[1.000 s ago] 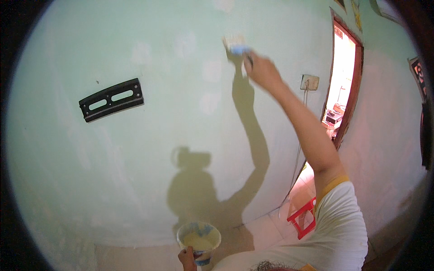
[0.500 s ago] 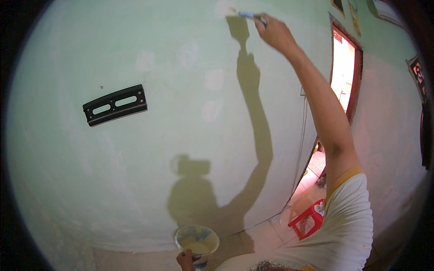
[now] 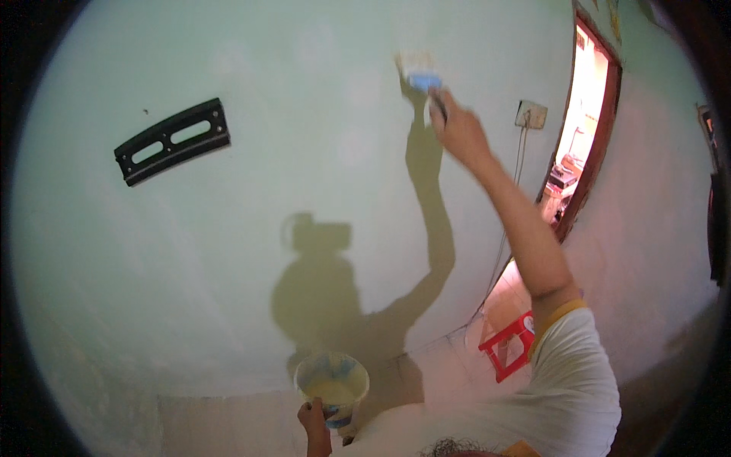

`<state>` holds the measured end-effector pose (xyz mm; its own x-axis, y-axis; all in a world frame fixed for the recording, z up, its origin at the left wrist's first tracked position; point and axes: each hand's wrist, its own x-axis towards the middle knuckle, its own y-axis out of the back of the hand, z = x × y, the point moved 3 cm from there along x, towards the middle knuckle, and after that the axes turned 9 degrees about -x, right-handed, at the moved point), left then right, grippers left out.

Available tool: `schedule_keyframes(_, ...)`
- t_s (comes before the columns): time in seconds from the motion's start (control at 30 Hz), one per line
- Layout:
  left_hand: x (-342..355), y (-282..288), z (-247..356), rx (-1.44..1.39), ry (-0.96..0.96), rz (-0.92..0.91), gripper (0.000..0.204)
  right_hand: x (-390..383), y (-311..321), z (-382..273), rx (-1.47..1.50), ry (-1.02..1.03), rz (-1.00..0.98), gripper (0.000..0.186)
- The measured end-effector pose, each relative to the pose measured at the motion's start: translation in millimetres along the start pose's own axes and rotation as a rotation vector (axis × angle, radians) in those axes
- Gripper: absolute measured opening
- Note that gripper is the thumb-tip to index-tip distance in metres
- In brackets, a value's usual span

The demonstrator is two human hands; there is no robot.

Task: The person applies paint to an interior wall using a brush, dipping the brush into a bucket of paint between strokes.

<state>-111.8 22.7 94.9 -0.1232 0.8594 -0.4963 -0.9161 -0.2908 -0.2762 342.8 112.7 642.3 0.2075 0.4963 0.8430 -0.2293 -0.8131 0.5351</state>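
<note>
With my right hand (image 3: 461, 135) closed round its dark handle, I hold a wide paintbrush (image 3: 424, 79) up against the pale green wall (image 3: 251, 251). The brush has a blue band, and its light bristles are blurred at the wall. Low in front of me, my left hand (image 3: 312, 415) grips the rim of a small bucket (image 3: 332, 364). Cream-coloured paint (image 3: 333, 391) lies inside, and smears of it mark the inner wall of the bucket. The shadow of my raised arm and head falls across the wall.
A black slotted bracket (image 3: 173, 142) is fixed to the wall at the left. On the right, a wall socket (image 3: 531, 114) has a cable hanging down beside a doorway (image 3: 582, 114) with a dark red frame. A red plastic stool (image 3: 506, 346) stands on the tiled floor (image 3: 449, 369).
My right hand has brought the paintbrush lower down the wall. The view has tilted upward less at the right, revealing the socket, and the bracket appears higher. My left hand still holds the bucket.
</note>
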Motion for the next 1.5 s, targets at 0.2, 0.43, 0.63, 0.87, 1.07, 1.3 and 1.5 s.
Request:
schedule_keyframes(0.2,-12,-14,10,0.001,0.0,-0.084,0.028,-243,-107,20,0.12,-0.127,-0.399,0.046)
schedule_keyframes(0.43,-9,-25,7,0.054,-0.008,-0.106,0.018,-385,-187,48,0.06,-0.162,-0.765,0.044)
schedule_keyframes(0.63,-30,-35,20,0.074,-0.022,-0.093,0.019,-203,-91,33,0.207,-0.176,-0.49,0.046)
schedule_keyframes(0.87,-22,-31,3,0.046,0.036,-0.089,0.023,-103,-5,-4,0.311,-0.039,0.157,0.029)
schedule_keyframes(1.07,-30,-41,8,0.031,0.01,-0.133,0.024,-274,-144,13,0.206,-0.131,-0.293,0.043)
schedule_keyframes(1.3,-24,-39,9,0.066,0.031,-0.115,0.023,-485,-241,29,0.192,-0.298,-0.874,0.043)
schedule_keyframes(1.5,-23,-37,8,0.123,0.033,-0.123,0.023,-396,-222,31,0.259,-0.306,-0.722,0.044)
